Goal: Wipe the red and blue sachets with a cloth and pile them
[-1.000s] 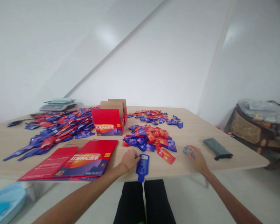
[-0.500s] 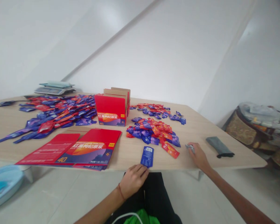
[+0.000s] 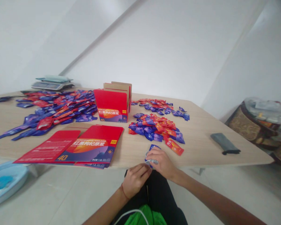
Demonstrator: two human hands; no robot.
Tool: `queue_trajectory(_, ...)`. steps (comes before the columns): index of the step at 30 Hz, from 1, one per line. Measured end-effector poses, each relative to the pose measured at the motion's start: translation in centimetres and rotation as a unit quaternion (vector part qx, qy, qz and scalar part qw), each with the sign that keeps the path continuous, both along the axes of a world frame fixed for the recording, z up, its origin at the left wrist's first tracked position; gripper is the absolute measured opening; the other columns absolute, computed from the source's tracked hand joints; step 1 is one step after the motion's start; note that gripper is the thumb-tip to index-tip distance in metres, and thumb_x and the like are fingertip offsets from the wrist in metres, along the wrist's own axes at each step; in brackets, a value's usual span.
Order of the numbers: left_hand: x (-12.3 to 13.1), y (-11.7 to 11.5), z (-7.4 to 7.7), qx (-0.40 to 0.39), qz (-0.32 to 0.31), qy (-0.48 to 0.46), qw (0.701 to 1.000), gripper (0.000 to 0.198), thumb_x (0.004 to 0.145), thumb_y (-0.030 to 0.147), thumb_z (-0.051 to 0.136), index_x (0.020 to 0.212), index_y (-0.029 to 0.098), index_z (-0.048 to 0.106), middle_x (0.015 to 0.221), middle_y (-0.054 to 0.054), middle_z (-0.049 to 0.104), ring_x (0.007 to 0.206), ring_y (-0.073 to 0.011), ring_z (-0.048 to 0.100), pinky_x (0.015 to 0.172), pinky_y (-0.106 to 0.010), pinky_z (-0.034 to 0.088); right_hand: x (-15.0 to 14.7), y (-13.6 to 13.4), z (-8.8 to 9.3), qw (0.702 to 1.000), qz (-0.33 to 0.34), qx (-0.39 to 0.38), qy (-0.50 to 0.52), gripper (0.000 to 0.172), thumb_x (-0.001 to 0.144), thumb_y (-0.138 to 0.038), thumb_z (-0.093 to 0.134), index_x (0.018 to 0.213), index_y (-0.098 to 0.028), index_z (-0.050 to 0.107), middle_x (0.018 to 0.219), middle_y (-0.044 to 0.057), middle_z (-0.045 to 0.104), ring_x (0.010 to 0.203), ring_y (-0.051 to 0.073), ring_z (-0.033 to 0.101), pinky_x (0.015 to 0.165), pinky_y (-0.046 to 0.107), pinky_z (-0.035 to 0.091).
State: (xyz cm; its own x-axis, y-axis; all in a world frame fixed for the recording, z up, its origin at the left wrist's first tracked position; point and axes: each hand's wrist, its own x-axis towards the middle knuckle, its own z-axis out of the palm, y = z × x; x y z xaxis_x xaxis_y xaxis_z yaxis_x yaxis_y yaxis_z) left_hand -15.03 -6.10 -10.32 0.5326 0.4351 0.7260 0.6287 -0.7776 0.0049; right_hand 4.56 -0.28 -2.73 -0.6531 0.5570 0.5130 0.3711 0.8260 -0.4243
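Observation:
My right hand (image 3: 162, 162) lies over a blue sachet (image 3: 152, 147) at the near edge of the wooden table (image 3: 201, 143), fingers curled round a small silvery packet (image 3: 151, 161). My left hand (image 3: 135, 178) hangs just below the table edge, loosely curled, its fingertips close to that packet. Just beyond lies a pile of red and blue sachets (image 3: 156, 128). An open red carton (image 3: 113, 105) stands behind it.
Flattened red cartons (image 3: 79, 147) lie at the near left. A large spread of blue and red sachets (image 3: 53, 111) covers the far left, with a scale (image 3: 51, 83) behind. A grey pouch (image 3: 223, 143) rests at the right. A light blue basin (image 3: 4, 184) sits on the floor.
My right hand has moved left from the table's right side, carrying the silvery packet to the blue sachet. My left hand let go of that sachet and dropped below the table edge.

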Motion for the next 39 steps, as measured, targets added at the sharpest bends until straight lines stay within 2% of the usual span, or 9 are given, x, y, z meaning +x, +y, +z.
queue_trajectory(4,0.1,0.0,0.0,-0.009,-0.012,-0.018,1.000,0.019,0.108,0.017,0.054,0.117,0.014,0.071,0.107,-0.007,0.077,0.105,-0.0200,0.073,0.091,-0.031,0.063,0.1,0.7,-2.1,1.000,0.015,0.003,-0.010,0.019,0.101,-0.023,0.060,0.098,-0.023,0.079,0.092,0.005,0.077,0.091,0.021,0.065,0.085,0.037,0.053)
queue_trajectory(7,0.1,-0.2,0.1,-0.004,-0.015,-0.028,0.999,0.019,0.107,0.016,0.056,0.119,0.014,0.071,0.107,-0.008,0.077,0.108,-0.0198,0.073,0.096,-0.032,0.063,1.2,2.0,-2.8,1.000,-0.003,0.015,-0.009,0.018,0.100,-0.026,0.061,0.101,-0.023,0.078,0.096,0.006,0.077,0.094,0.022,0.066,0.088,0.038,0.053)
queue_trajectory(12,0.2,-0.2,0.1,-0.002,-0.006,-0.033,0.999,0.021,0.107,0.016,0.056,0.122,0.015,0.071,0.108,-0.008,0.078,0.108,-0.0194,0.074,0.100,-0.034,0.062,2.8,5.4,-2.8,0.994,-0.053,0.075,-0.064,0.019,0.099,-0.023,0.061,0.106,-0.022,0.079,0.101,0.009,0.076,0.099,0.025,0.064,0.090,0.042,0.054)
queue_trajectory(17,0.3,-0.1,0.0,-0.001,-0.003,-0.031,1.000,0.022,0.107,0.015,0.055,0.122,0.016,0.071,0.108,-0.008,0.078,0.109,-0.0189,0.074,0.101,-0.033,0.062,4.1,7.9,-2.1,0.988,-0.088,0.068,-0.108,0.019,0.098,-0.020,0.061,0.098,-0.020,0.080,0.098,0.009,0.077,0.095,0.024,0.065,0.087,0.041,0.054)
queue_trajectory(20,0.3,-0.1,-0.1,-0.004,0.000,-0.026,1.000,0.024,0.108,0.016,0.053,0.124,0.017,0.071,0.111,-0.009,0.077,0.110,-0.0197,0.074,0.101,-0.034,0.062,4.4,7.4,-1.6,0.992,-0.106,0.066,-0.035,0.021,0.100,-0.023,0.059,0.103,-0.021,0.080,0.103,0.009,0.077,0.096,0.023,0.067,0.089,0.042,0.055)
queue_trajectory(24,0.2,-0.2,-0.4,-0.005,-0.001,-0.022,1.000,0.023,0.107,0.016,0.054,0.123,0.016,0.071,0.112,-0.009,0.077,0.111,-0.0206,0.073,0.101,-0.035,0.062,3.6,4.2,-1.1,0.993,-0.080,0.070,0.057,0.019,0.100,-0.025,0.061,0.107,-0.024,0.079,0.105,0.007,0.077,0.099,0.023,0.067,0.091,0.042,0.056)
queue_trajectory(29,0.1,-0.2,-0.5,-0.013,0.004,-0.014,1.000,0.023,0.108,0.017,0.053,0.122,0.017,0.072,0.109,-0.008,0.077,0.110,-0.0204,0.073,0.097,-0.033,0.063,1.7,0.6,-1.9,0.997,0.028,0.061,-0.025,0.020,0.099,-0.018,0.060,0.107,-0.025,0.077,0.102,0.006,0.076,0.098,0.021,0.066,0.090,0.038,0.057)
queue_trajectory(32,0.1,-0.2,-0.1,-0.016,-0.004,-0.014,1.000,0.023,0.108,0.018,0.054,0.122,0.016,0.071,0.108,-0.008,0.077,0.110,-0.0198,0.073,0.099,-0.032,0.062,1.7,0.6,-2.6,0.993,0.026,0.083,-0.075,0.021,0.097,-0.014,0.060,0.106,-0.023,0.076,0.101,0.006,0.075,0.096,0.021,0.064,0.088,0.037,0.056)
queue_trajectory(39,0.0,-0.2,0.3,-0.018,-0.017,-0.018,1.000,0.023,0.107,0.016,0.056,0.124,0.015,0.070,0.112,-0.007,0.078,0.113,-0.0195,0.072,0.104,-0.033,0.060,3.7,3.6,-2.9,0.987,0.016,0.117,-0.113,0.022,0.098,-0.015,0.059,0.110,-0.022,0.076,0.108,0.008,0.074,0.104,0.023,0.063,0.096,0.041,0.054)
